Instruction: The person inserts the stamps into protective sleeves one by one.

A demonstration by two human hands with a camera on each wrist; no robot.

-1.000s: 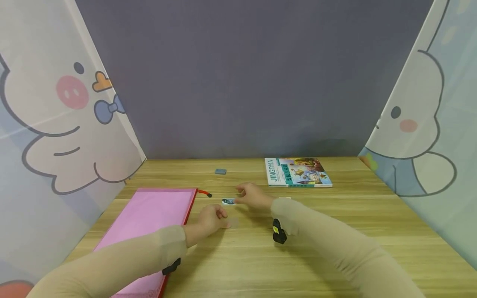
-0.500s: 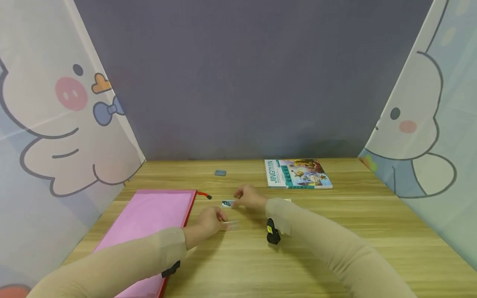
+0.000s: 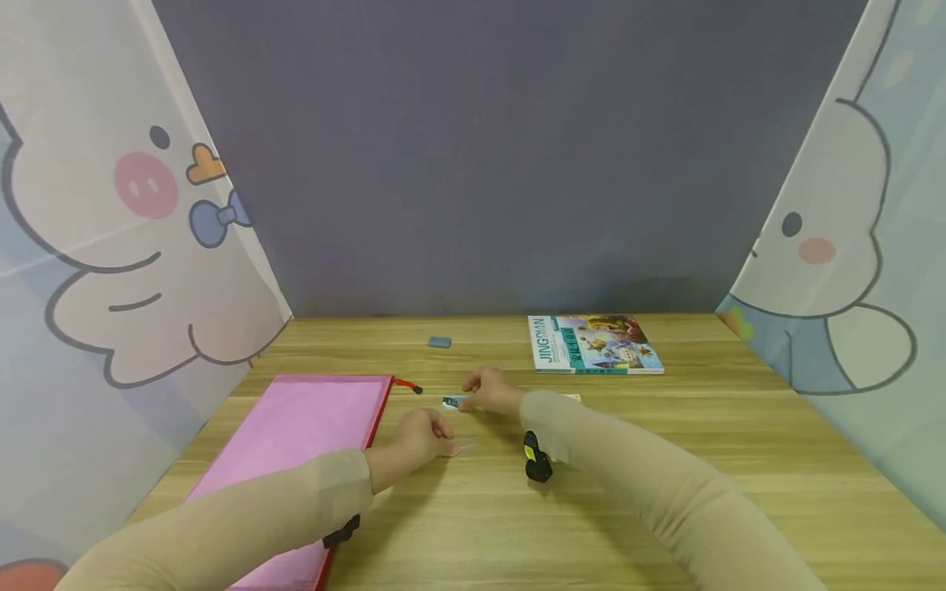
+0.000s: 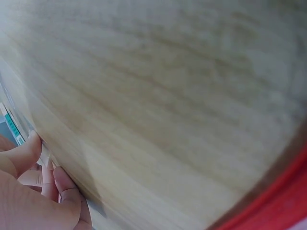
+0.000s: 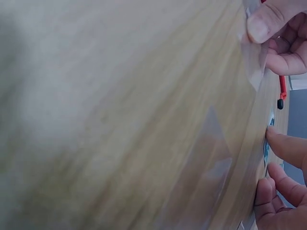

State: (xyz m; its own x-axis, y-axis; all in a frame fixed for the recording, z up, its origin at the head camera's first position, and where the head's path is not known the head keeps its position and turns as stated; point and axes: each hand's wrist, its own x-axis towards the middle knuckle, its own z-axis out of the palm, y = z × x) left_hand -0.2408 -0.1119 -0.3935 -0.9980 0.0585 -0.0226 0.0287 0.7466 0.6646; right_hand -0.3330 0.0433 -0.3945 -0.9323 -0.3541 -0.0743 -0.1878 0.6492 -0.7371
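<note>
A small clear plastic piece [image 3: 465,446] is pinched between the thumb and fingers of my left hand [image 3: 420,438], low over the wooden table. In the right wrist view the same clear film [image 5: 254,60] hangs from the left fingertips. Just beyond it, my right hand [image 3: 493,391] pinches the right end of a small blue-and-white printed card [image 3: 450,403]. The right fingers hide part of that card. The right wrist view shows the finger and thumb on either side of the blue card [image 5: 266,149], close to the tabletop.
A pink folder [image 3: 318,419] with red edging and a red zip pull [image 3: 408,384] lies at left. Farther back are a small grey-blue block [image 3: 439,341] and an illustrated book [image 3: 597,345]. A pale piece [image 3: 573,397] shows behind the right sleeve. Another see-through sheet [image 5: 201,177] lies on the table.
The clear piece in my left hand has tilted from facing the camera to nearly edge-on. My right hand has shifted slightly left and nearer along the printed card.
</note>
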